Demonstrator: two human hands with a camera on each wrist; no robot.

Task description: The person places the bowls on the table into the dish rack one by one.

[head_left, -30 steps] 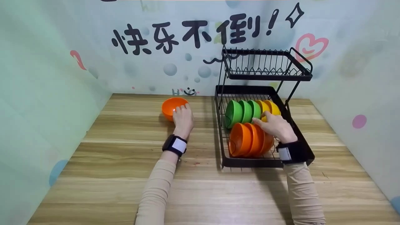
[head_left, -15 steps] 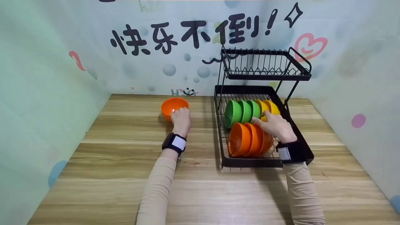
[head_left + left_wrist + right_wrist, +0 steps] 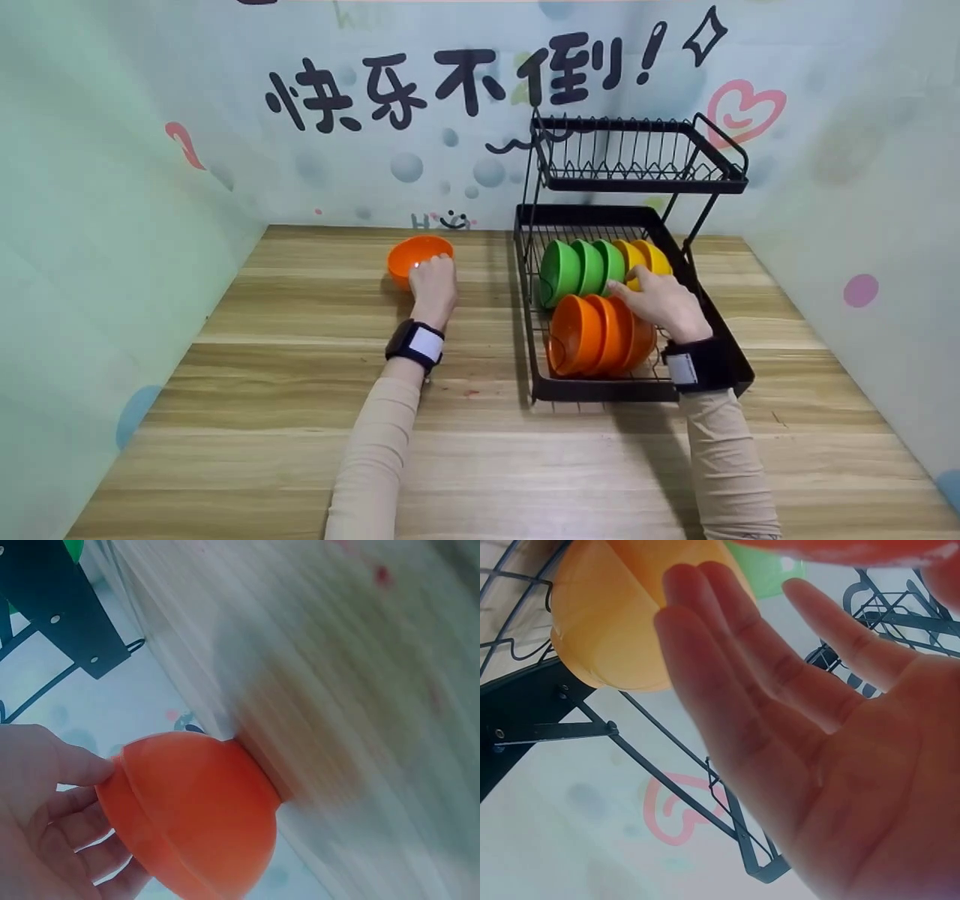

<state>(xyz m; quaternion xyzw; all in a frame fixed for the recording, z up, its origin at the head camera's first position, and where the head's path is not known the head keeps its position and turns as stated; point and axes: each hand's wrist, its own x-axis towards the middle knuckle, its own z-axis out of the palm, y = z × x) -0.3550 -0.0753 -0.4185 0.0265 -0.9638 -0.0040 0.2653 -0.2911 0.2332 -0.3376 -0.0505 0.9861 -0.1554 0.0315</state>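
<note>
In the head view, my left hand (image 3: pixel 433 286) grips the near right rim of an orange bowl (image 3: pixel 405 255) at the back left of the wooden table. From the left wrist, the thumb and fingers pinch that bowl's (image 3: pixel 195 810) rim, its foot at the tabletop. On the right, my right hand (image 3: pixel 667 304) hovers over a black dish rack (image 3: pixel 600 390), fingers extended beside the yellow bowls (image 3: pixel 658 259). Below its thumb, several orange bowls (image 3: pixel 576 337) stand on edge in the front row. Green bowls (image 3: pixel 561 274) stand behind them. Whether the right fingertips touch a yellow bowl (image 3: pixel 607 622) cannot be told.
The rack's upper tier (image 3: pixel 637 184) rises behind the bowls, held up by thin black legs. A printed cloth wall (image 3: pixel 337 172) closes off the back, with more cloth at both sides. Bare wooden table (image 3: pixel 480 450) lies in front of the rack and between the hands.
My left hand has shifted slightly left and down at the orange bowl's rim, its fingers now lower over the near edge. The right hand has stayed in place over the rack.
</note>
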